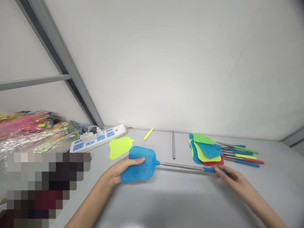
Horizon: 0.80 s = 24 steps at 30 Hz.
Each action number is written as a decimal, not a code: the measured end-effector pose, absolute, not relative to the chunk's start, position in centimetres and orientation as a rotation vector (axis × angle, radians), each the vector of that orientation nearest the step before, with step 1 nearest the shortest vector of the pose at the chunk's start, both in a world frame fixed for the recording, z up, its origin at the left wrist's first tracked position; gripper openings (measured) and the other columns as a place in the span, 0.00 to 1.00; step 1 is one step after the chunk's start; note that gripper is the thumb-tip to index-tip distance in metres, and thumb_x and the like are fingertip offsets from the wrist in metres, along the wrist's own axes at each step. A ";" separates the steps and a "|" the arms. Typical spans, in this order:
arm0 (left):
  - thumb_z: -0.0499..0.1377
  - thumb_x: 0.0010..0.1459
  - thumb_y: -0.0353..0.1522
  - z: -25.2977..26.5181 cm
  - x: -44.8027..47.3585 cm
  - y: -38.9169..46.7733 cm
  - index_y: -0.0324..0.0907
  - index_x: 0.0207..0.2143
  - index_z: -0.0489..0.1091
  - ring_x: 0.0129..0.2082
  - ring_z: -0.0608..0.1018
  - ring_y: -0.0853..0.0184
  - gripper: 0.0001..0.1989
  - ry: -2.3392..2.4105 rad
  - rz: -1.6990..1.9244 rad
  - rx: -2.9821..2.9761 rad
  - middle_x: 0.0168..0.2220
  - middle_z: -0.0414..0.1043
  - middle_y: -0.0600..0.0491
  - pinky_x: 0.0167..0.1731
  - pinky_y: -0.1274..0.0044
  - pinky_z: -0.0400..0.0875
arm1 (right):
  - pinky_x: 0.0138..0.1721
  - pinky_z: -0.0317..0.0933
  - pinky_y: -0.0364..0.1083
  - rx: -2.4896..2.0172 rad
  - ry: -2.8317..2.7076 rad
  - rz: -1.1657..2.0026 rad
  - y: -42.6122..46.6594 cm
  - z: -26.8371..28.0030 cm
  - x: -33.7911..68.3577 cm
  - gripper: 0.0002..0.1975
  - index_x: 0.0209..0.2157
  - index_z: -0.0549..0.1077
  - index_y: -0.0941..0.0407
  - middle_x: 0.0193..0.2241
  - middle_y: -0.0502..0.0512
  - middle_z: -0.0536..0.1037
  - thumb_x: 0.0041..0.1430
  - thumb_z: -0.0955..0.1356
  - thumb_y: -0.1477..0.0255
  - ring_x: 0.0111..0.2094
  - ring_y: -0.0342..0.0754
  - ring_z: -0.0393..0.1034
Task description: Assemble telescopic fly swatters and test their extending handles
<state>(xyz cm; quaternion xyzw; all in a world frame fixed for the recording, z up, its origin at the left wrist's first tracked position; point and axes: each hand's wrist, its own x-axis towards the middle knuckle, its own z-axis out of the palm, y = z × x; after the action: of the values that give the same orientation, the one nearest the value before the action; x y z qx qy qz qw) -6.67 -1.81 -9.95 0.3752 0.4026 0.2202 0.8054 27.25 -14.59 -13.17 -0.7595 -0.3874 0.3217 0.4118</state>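
Observation:
A blue fly swatter (148,166) is stretched level above the grey table, between both hands. My left hand (120,169) grips its perforated head, thumb on top and fingers underneath. Its metal shaft (181,166) runs rightward to a blue handle, which my right hand (229,177) is closed around. Behind the swatter lie a loose yellow swatter head (121,146), a yellow handle piece (148,134) and a bare metal rod (173,145). Close to my right hand rests a pile of finished-looking swatters (209,152) in green, blue, yellow and red.
A white power strip (99,139) with plugs and cables lies at the table's back left. Plastic-wrapped colourful goods (42,133) are heaped at far left, beside a grey metal frame (68,69). A white wall (178,63) rises behind the table (166,202).

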 end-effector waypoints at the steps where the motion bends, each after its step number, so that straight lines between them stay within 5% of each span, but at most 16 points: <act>1: 0.62 0.45 0.33 -10.0 -6.8 -1.8 0.36 0.39 0.67 0.36 0.75 0.59 0.17 0.856 0.444 0.814 0.36 0.73 0.46 0.39 0.69 0.67 | 0.33 0.56 0.43 -1.924 -1.129 0.918 -15.3 -12.9 27.6 0.11 0.28 0.75 0.54 0.28 0.52 0.75 0.41 0.69 0.63 0.33 0.51 0.64; 7: 0.62 0.44 0.33 -10.7 -6.0 -2.5 0.36 0.36 0.68 0.34 0.75 0.60 0.15 0.832 0.316 0.993 0.35 0.73 0.45 0.37 0.70 0.67 | 0.21 0.53 0.38 -1.662 -1.343 1.655 -18.6 -12.7 25.8 0.12 0.23 0.72 0.58 0.15 0.49 0.67 0.48 0.66 0.64 0.18 0.39 0.60; 12: 0.63 0.41 0.34 -12.2 -5.2 -2.8 0.37 0.35 0.68 0.33 0.75 0.58 0.16 0.846 0.266 1.028 0.33 0.74 0.46 0.35 0.68 0.68 | 0.10 0.33 0.36 -1.595 -1.054 1.999 -18.4 -14.1 24.0 0.15 0.25 0.70 0.60 0.15 0.44 0.59 0.49 0.64 0.61 0.10 0.32 0.44; 24: 0.64 0.40 0.32 -13.1 -5.0 -2.6 0.40 0.34 0.67 0.33 0.75 0.60 0.15 0.812 0.265 0.993 0.32 0.74 0.50 0.36 0.67 0.68 | 0.08 0.29 0.36 -1.698 -1.006 2.060 -18.1 -15.4 24.4 0.17 0.25 0.66 0.59 0.13 0.42 0.54 0.51 0.61 0.58 0.10 0.32 0.40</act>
<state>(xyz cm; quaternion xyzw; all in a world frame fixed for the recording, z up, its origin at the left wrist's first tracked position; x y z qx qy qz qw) -4.96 -2.63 -13.12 0.4618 0.3776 0.1232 0.7931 24.38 -18.07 -15.39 -0.5891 -0.3490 0.7144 0.1438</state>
